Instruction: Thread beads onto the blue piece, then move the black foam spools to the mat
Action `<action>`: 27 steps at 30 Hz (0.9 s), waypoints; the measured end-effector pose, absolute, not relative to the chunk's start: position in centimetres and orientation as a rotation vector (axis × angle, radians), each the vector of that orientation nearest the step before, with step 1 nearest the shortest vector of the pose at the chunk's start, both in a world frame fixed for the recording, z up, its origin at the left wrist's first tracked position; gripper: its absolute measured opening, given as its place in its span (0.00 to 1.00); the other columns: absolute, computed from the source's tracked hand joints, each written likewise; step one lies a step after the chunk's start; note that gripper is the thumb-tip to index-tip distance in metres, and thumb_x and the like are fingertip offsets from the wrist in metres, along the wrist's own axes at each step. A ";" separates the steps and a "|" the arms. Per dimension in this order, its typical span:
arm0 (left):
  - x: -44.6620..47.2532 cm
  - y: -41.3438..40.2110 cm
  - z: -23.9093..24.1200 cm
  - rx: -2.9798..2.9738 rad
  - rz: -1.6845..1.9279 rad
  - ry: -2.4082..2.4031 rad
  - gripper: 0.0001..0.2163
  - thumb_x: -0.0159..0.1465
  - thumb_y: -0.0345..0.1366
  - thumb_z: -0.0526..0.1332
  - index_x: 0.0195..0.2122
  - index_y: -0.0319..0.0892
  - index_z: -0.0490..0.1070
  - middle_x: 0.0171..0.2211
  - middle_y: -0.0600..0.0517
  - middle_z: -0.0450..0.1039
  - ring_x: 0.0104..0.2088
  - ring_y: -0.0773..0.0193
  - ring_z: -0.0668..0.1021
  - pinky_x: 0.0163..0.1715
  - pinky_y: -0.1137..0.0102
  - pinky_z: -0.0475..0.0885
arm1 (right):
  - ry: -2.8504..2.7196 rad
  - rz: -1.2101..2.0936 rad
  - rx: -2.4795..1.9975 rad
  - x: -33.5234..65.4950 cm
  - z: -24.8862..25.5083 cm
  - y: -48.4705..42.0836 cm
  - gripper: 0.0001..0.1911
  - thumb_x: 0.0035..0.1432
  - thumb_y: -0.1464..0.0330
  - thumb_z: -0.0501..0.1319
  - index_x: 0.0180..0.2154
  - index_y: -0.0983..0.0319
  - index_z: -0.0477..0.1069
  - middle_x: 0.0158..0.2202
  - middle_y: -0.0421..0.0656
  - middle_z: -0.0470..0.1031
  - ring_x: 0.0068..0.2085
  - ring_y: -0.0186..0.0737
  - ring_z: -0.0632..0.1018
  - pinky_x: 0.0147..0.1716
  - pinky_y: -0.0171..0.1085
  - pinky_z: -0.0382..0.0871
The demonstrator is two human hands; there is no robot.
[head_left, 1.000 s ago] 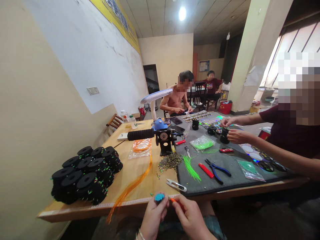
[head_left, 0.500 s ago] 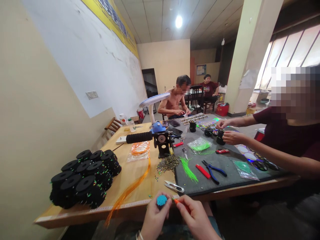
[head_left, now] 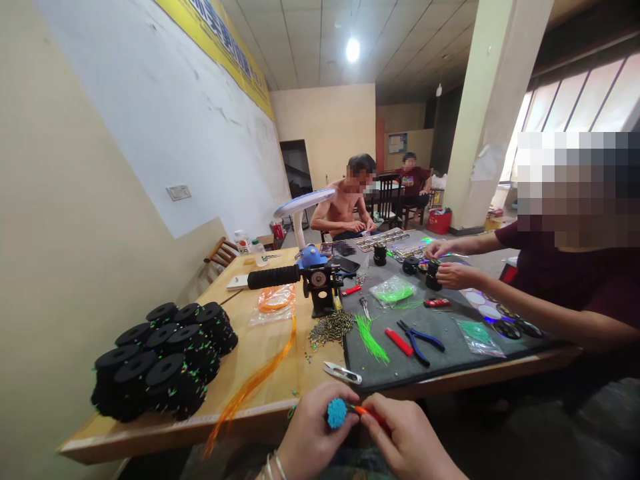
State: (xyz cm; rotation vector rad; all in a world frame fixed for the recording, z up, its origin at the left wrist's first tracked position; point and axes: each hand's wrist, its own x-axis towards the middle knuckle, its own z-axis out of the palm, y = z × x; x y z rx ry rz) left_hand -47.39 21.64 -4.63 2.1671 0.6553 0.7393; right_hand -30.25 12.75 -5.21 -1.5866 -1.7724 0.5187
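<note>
My left hand [head_left: 310, 433] is closed around a small blue foam spool [head_left: 337, 413] just below the table's front edge. My right hand [head_left: 405, 440] pinches a thin orange strand [head_left: 367, 413] whose tip touches the spool. Both hands sit close together at the bottom of the view. On the wooden table [head_left: 260, 373] ahead lie small thread snips [head_left: 343, 372] and a long bundle of orange strands [head_left: 255, 380].
A stack of black foam spools [head_left: 160, 360] sits at the left. A black vise with a foam handle [head_left: 300, 280], beads [head_left: 330, 328], green strands [head_left: 370, 337], a red lighter [head_left: 399, 341] and blue pliers [head_left: 420, 340] lie on a grey mat [head_left: 450, 353]. A person's hands [head_left: 450, 267] work at the right; two people sit further back.
My hands have shifted slightly right and lower in view with the blue spool and orange strand. The camera has tilted, so the table appears a little further left.
</note>
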 end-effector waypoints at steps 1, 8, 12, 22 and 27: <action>-47.4 21.6 -4.6 2.182 0.727 0.664 0.06 0.58 0.30 0.62 0.37 0.42 0.75 0.35 0.49 0.78 0.37 0.61 0.78 0.38 0.70 0.70 | -1.785 0.529 -1.593 -30.1 -5.0 12.6 0.16 0.65 0.61 0.50 0.32 0.60 0.71 0.27 0.40 0.74 0.27 0.34 0.72 0.27 0.29 0.56; -47.7 21.6 -4.2 2.172 0.614 0.744 0.04 0.60 0.35 0.62 0.33 0.42 0.75 0.31 0.51 0.78 0.33 0.62 0.77 0.36 0.72 0.68 | -1.823 0.620 -1.634 -29.5 -4.4 12.5 0.14 0.63 0.61 0.52 0.30 0.60 0.71 0.24 0.38 0.72 0.25 0.32 0.70 0.25 0.29 0.54; -48.1 21.5 -4.4 2.087 0.630 0.780 0.06 0.60 0.37 0.62 0.31 0.41 0.75 0.29 0.50 0.77 0.31 0.62 0.76 0.34 0.72 0.67 | -1.811 0.655 -1.643 -29.4 -4.6 12.6 0.16 0.63 0.60 0.52 0.29 0.61 0.70 0.22 0.37 0.69 0.24 0.31 0.67 0.24 0.29 0.53; -48.1 21.5 -6.4 1.736 0.766 0.840 0.09 0.57 0.40 0.65 0.29 0.39 0.76 0.27 0.50 0.76 0.30 0.62 0.75 0.32 0.72 0.68 | -1.658 0.760 -1.551 -30.2 -7.0 13.0 0.18 0.63 0.58 0.51 0.32 0.62 0.71 0.22 0.36 0.66 0.25 0.31 0.65 0.25 0.30 0.53; -47.8 22.0 -7.5 1.628 0.825 0.845 0.11 0.56 0.43 0.66 0.26 0.39 0.75 0.24 0.51 0.75 0.28 0.62 0.74 0.31 0.72 0.68 | -1.579 0.710 -1.546 -30.9 -8.7 13.9 0.21 0.64 0.55 0.49 0.31 0.63 0.71 0.21 0.36 0.65 0.24 0.31 0.65 0.24 0.29 0.54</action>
